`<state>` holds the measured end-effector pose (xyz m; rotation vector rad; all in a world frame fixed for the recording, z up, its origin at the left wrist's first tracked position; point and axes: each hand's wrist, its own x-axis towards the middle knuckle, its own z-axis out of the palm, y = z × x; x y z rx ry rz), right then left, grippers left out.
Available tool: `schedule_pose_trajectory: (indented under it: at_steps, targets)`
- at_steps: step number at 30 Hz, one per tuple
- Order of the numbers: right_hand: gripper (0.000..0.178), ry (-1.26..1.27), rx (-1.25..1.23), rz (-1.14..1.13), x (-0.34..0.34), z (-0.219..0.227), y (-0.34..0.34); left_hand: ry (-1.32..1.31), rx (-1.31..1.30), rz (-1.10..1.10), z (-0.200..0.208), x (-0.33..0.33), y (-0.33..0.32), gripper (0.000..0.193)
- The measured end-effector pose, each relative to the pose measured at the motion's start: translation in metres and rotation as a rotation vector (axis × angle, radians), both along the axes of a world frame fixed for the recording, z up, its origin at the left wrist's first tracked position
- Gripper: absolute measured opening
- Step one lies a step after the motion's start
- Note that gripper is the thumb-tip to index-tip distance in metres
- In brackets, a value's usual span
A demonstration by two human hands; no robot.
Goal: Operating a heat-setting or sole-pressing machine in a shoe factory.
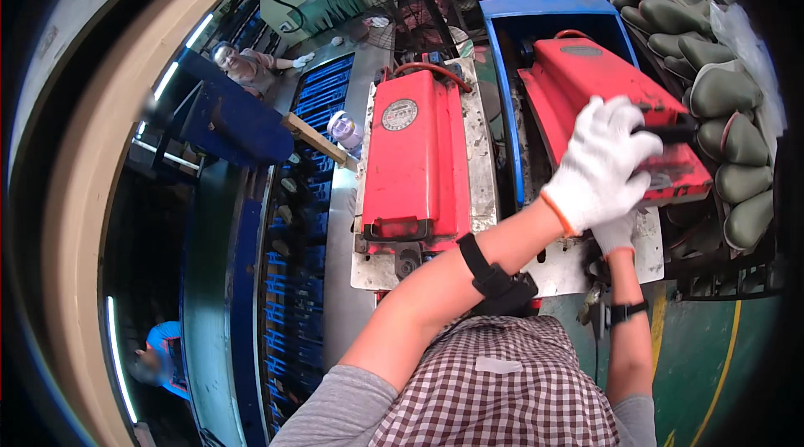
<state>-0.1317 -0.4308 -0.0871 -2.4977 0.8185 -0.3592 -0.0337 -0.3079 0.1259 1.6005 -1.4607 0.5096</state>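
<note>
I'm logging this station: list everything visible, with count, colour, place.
Covers: two, red, centre and right
Handles: two, black, on covers
Frame: one, blue, at right cover
Footwear: many, green, far right
Jar: one, whitish, left of centre
Slats: many, blue, left
Lights: several, white, far left
Workers: two, pinkish and blue, left
Beam: one, tan, left
Apron: one, brown check, bottom
Left hand: one, white glove, on right handle
Right hand: one, white glove, below left

I see a white knit glove [596,164] with an orange hem [559,212] on the left; its right counterpart [615,233], mostly hidden, seems alike. A black strap [477,258] with a dark block [501,284] rings my left forearm, a black band [628,311] my right wrist. Grey sleeves [356,405]; brown-and-white checked apron [494,397], pale patch [497,365].
</note>
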Motion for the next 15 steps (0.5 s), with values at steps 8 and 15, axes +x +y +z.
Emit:
schedule_pose_trajectory:
  at_steps: [8, 15]
  targets:
    - [0.091, -0.026, -0.01, 0.015, 0.042, -0.018, -0.041, -0.051, -0.043, 0.101, 0.061, 0.037, -0.001, 0.039]
    - [0.051, -0.355, 1.588, -0.124, -0.04, 0.018, -0.013, 0.552, 0.016, 0.002, -0.027, 0.033, 0.102, 0.083]
